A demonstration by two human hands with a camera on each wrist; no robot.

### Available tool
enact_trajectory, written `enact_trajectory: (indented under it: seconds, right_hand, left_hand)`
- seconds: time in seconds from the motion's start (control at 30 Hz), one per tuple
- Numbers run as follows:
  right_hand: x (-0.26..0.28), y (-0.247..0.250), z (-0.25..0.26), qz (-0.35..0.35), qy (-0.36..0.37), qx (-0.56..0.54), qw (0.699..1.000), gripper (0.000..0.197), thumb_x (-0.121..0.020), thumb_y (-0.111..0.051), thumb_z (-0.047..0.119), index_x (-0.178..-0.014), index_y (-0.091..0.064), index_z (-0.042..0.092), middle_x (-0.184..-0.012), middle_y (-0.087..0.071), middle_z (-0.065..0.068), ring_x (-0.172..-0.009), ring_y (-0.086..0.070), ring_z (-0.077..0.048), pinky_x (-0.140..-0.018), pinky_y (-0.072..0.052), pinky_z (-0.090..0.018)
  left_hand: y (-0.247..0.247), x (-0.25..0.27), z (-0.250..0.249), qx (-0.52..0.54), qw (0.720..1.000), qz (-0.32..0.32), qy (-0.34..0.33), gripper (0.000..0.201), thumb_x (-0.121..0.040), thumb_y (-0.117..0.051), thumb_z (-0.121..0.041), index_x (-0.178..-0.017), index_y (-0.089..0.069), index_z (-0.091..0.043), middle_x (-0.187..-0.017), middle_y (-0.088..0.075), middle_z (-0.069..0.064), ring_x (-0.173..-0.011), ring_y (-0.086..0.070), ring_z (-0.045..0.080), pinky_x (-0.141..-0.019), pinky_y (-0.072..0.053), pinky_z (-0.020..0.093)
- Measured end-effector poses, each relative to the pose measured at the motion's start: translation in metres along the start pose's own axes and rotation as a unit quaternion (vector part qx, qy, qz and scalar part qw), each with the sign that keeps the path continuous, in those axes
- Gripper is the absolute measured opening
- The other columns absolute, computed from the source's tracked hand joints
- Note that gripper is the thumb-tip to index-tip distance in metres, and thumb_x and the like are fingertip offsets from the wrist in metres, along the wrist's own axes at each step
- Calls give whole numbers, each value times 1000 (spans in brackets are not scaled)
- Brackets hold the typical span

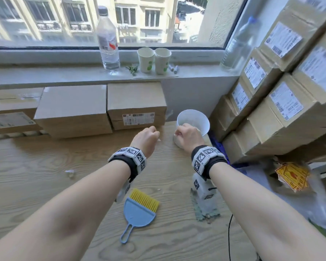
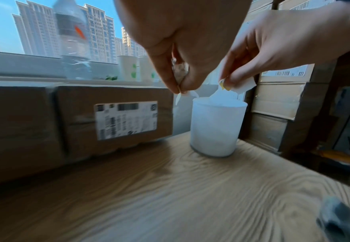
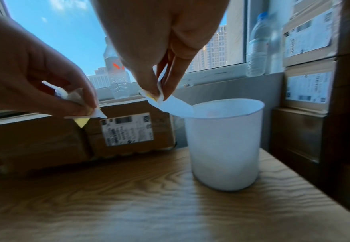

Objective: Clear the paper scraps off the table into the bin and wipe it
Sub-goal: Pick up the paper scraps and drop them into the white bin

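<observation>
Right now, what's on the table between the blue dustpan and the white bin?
In the head view, only bare wood table and tiny paper flecks lie between the blue dustpan and the white bin.

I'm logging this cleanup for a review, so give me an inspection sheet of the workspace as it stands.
Surface: wooden table, a loose paper scrap lies on it.
Job's things: white bin upright at the far right; grey-green cloth lies flat.
Clutter: blue dustpan with yellow brush.
Grippers: left hand pinches scraps beside the bin; right hand pinches a white scrap at the rim.
Cables: black cable at the table's right edge.
Surroundings: cardboard boxes, water bottle, paper cups on the sill.
</observation>
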State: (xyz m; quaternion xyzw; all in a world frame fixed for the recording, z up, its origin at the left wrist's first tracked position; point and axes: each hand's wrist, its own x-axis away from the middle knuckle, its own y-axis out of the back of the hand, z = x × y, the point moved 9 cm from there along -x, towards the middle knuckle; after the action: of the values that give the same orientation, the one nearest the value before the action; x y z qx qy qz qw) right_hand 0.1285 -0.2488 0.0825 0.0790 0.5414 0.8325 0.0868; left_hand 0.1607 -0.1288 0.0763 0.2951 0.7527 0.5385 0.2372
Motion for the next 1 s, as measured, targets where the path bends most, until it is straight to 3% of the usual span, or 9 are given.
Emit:
enact_trajectory:
  seconds: [0.23, 0.6, 0.73, 0.87, 1.0]
  right_hand:
    - [-32, 47, -84, -41, -35, -37, 998, 20, -87, -52, 6, -97, -69, 6, -104, -64, -15, -98, -60, -33, -83, -46, -34]
    - [-67, 25, -130, -8, -51, -69, 996, 21, -90, -50, 7, -103, -67, 5, -109, -62, -14, -102, -58, -31, -84, -45, -34]
    - [-72, 20, -136, -6, -53, -61, 997, 19, -89, -53, 9, -102, -66, 6, -107, -63, -14, -103, -58, -31, -82, -44, -32]
    - [-74, 17, -138, -2, -60, -65, 996, 21, -89, -53, 11, -107, -65, 8, -111, -64, -12, -104, -59, -31, -85, -46, -33]
    - [-70, 15, -137, 8, -60, -41, 997, 26, -91, -49, 13, -113, -63, 11, -117, -63, -12, -107, -59, -31, -88, -48, -35]
  left_hand:
    - [-11, -95, -68, 16, 1000, -10, -10, 19, -84, -45, 5, -96, -59, 3, -103, -55, 20, -90, -56, 36, -73, -45, 42]
    - [-66, -144, -81, 33, 999, 23, 6, 16, -86, -48, 1, -96, -60, 3, -105, -57, 20, -85, -59, 38, -71, -50, 44]
    - [-79, -147, -80, 14, 998, 62, 15, 26, -89, -53, -12, -113, -55, -3, -124, -51, 14, -107, -55, 32, -81, -48, 42]
    - [-88, -145, -76, -13, 996, 86, 0, 39, -89, -56, -24, -125, -52, -8, -151, -30, 6, -138, -29, 22, -106, -35, 37]
    - [-80, -139, -73, -14, 998, 60, -11, 37, -92, -50, -23, -126, -54, -11, -151, -31, 7, -140, -25, 21, -111, -29, 35]
